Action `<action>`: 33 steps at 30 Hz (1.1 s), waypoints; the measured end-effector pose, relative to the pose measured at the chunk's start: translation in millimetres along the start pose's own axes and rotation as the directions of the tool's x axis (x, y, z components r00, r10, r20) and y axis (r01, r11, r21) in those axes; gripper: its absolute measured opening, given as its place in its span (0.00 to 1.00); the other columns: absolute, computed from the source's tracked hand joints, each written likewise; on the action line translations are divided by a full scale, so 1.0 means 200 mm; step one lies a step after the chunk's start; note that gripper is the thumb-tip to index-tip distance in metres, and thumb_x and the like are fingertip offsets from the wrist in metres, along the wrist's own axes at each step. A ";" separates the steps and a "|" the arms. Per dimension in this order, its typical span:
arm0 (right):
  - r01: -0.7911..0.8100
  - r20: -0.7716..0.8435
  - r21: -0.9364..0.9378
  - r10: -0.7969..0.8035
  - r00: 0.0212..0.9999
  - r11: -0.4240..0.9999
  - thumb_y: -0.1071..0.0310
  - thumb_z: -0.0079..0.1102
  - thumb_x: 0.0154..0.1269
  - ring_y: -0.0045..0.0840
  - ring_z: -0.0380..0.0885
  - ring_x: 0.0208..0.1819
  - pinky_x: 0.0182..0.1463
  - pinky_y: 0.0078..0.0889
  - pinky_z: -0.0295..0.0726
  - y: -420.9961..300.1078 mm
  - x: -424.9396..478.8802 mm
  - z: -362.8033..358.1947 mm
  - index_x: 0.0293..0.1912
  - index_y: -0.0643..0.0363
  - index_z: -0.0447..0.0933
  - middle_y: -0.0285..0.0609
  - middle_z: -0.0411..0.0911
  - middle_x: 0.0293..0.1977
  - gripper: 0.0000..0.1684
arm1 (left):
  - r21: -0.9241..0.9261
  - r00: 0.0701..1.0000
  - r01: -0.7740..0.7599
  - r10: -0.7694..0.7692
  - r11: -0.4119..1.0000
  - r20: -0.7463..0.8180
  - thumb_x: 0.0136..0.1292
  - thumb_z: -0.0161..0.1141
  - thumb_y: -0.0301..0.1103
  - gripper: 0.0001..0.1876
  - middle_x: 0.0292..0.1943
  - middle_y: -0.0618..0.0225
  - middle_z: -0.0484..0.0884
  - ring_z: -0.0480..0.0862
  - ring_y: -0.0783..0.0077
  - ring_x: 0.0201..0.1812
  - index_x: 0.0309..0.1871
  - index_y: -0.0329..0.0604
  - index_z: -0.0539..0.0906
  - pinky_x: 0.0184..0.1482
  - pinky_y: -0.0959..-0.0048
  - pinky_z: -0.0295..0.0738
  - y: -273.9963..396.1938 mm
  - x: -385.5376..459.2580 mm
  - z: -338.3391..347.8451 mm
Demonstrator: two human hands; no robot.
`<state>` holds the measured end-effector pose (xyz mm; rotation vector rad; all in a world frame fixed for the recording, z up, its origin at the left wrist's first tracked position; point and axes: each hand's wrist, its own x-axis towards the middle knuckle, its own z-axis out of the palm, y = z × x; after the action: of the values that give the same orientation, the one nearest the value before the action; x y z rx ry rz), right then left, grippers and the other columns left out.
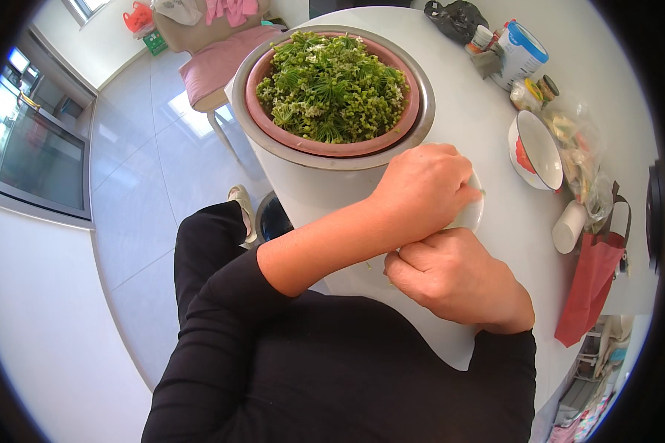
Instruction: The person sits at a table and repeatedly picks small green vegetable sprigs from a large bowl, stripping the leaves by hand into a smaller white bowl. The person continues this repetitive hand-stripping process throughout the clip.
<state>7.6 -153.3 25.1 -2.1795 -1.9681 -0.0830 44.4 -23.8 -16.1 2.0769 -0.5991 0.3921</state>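
Note:
Green flower buds with some white blossoms (332,91) are heaped in a pinkish-brown bowl (332,148), which stands inside a wide metal basin (244,119). Near the basin's lower right rim, my left hand (426,185) is curled above a pale dish (476,207) that it partly covers. My right hand (449,274) lies close below it, its fingers bent inward and partly hidden. Whether either hand pinches something small cannot be made out. Small green bits (369,266) lie on the white table beside my right hand.
Along the table's right side stand a white enamel bowl (548,152), a blue-lidded tub (518,55), jars (547,87), plastic bags (573,144), a paper roll (568,227) and a red bag (590,282). A black plastic bag (457,22) lies at the back. A cushioned chair (221,63) stands left.

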 end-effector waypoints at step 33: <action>-0.007 0.114 0.123 -0.007 0.993 0.992 0.75 0.58 0.47 0.34 0.77 0.27 0.26 0.31 0.77 0.00 0.02 -0.02 0.45 0.76 0.72 0.46 0.71 0.25 0.22 | 0.614 0.928 0.335 -0.136 0.715 -0.348 0.52 0.70 0.31 0.10 0.46 0.55 0.78 0.70 0.52 0.54 0.38 0.40 0.87 0.57 0.61 0.66 -0.27 -0.07 -0.55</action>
<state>8.6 -150.7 29.7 -2.1494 -1.9751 0.1633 57.2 98.7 -2.0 2.6708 0.0177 0.8265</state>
